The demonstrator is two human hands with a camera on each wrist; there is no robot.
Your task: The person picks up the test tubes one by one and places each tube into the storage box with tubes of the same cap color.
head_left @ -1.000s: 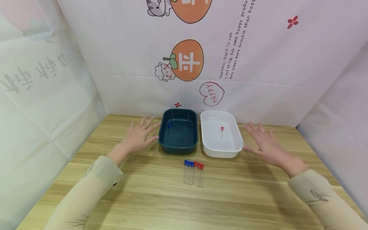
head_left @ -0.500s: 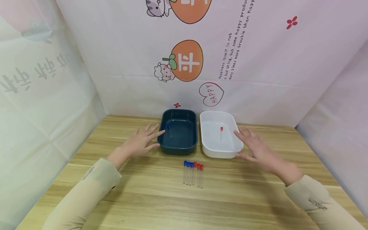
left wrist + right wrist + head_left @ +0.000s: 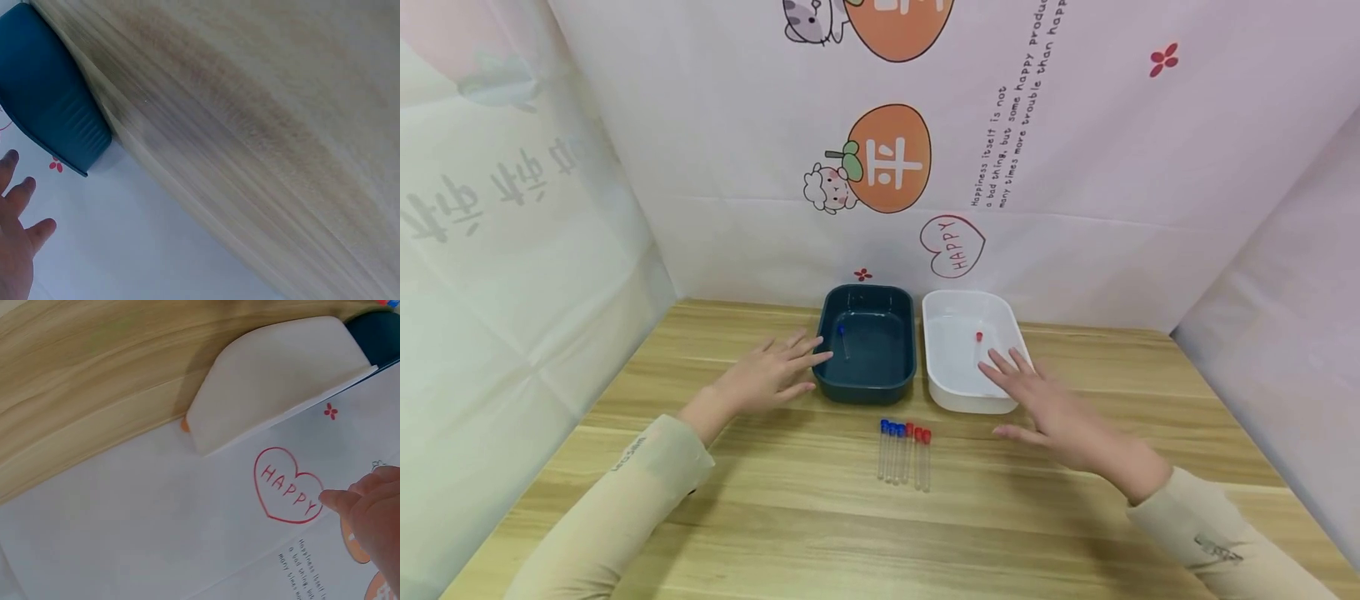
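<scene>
My left hand [image 3: 767, 375] has its fingers spread, fingertips overlapping the left rim of a dark teal tray [image 3: 880, 354]. Inside that tray lies a blue-capped test tube [image 3: 842, 331]. On the other side, my right hand [image 3: 1052, 417] reaches with straight fingers over the near right corner of a white tray [image 3: 949, 367], which contains a red-capped test tube [image 3: 979, 337]. Neither hand holds anything. In front of the trays, three blue-capped tubes [image 3: 892, 430] and three red-capped tubes [image 3: 918, 434] lie side by side. The left wrist view shows the teal tray's outer wall [image 3: 56, 94] beyond the fingers.
Both trays stand side by side at the back of the wooden table [image 3: 850, 542]. Behind them rises a white printed cloth [image 3: 737, 167], with more cloth walls on the left and right.
My right hand has moved left and toward me, from beside the white tray to over its near right corner. My left hand has shifted slightly toward me; tubes and trays stay put.
</scene>
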